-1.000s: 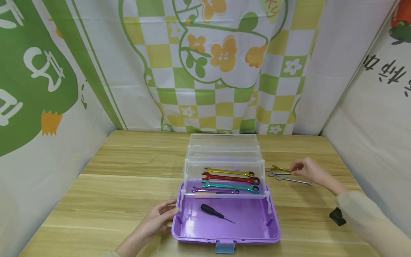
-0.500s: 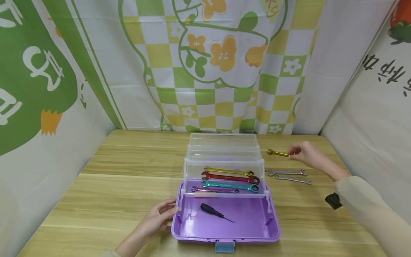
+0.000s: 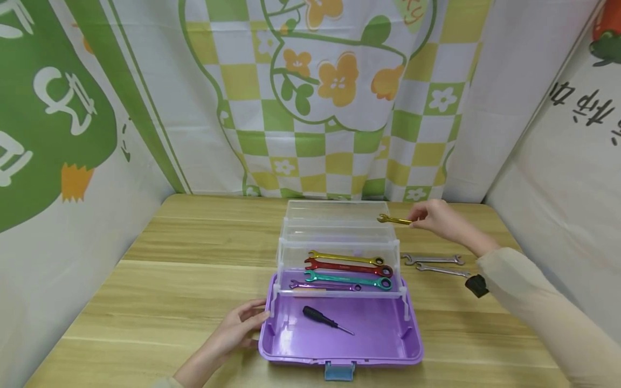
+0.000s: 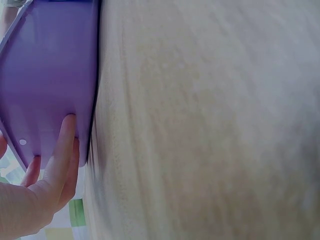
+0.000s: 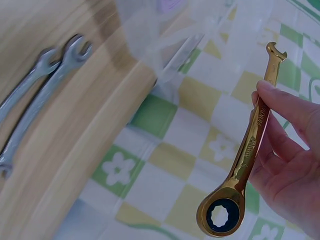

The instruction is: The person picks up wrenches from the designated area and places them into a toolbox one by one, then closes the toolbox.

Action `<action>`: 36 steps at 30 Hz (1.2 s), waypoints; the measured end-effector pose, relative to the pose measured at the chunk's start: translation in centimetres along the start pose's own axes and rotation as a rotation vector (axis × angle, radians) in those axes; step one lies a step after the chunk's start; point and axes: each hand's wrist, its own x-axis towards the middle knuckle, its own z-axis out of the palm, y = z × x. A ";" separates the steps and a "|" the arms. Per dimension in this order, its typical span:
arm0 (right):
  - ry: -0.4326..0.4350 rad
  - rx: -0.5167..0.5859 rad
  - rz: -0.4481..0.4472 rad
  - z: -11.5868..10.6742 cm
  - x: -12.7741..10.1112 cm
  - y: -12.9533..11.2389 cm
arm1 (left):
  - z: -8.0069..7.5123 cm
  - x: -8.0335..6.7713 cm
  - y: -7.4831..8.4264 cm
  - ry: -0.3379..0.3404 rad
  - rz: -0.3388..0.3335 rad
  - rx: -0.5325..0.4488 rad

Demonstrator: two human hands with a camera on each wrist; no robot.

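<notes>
My right hand [image 3: 439, 220] pinches a gold ratcheting combination wrench [image 5: 250, 142] by its shaft, raised beside the back right of the toolbox. Its ring end points down in the right wrist view, its open end up. My left hand [image 3: 236, 328] rests against the left side of the purple toolbox [image 3: 339, 360], fingertips [image 4: 70, 122] laid on the outer wall. In the box's clear tray [image 3: 283, 291] lie a gold wrench [image 3: 346, 258], a red wrench [image 3: 349, 267], a green wrench [image 3: 346, 279] and a purple wrench [image 3: 325, 286]. A black-handled screwdriver [image 3: 320, 317] lies on the box floor.
Two silver wrenches, a longer wrench [image 3: 434, 260] and a shorter wrench [image 3: 441, 269], lie on the wooden table [image 3: 170, 269] right of the toolbox. More clear trays [image 3: 339, 213] rise in steps behind. A patterned curtain [image 3: 320, 151] hangs at the table's back edge.
My right hand has lifted the gold wrench off the table beside the silver wrenches and carried it up, back and left toward the clear trays. My left hand has stayed at the box.
</notes>
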 end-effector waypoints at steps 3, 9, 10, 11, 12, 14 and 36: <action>-0.001 0.021 -0.028 0.3 0.9 -0.8 | 0.0 0.0 0.1 -0.005 -0.001 -0.002; -0.029 0.066 -0.054 0.9 2.5 -2.4 | -0.1 0.0 0.1 -0.007 0.003 0.008; -0.034 0.070 -0.057 1.1 2.8 -2.7 | -0.1 0.0 0.1 -0.007 0.004 0.007; -0.038 0.073 -0.062 1.3 3.1 -2.9 | -0.1 0.0 0.0 -0.006 0.004 0.004; -0.043 0.078 -0.068 1.4 3.3 -3.2 | 0.0 0.0 0.0 -0.005 0.004 0.002; -0.051 0.072 -0.085 1.8 3.9 -3.6 | 0.0 0.0 0.0 -0.004 0.003 -0.001; -0.154 0.060 -0.211 5.2 7.5 -8.3 | -0.1 0.0 -0.1 0.002 0.007 -0.003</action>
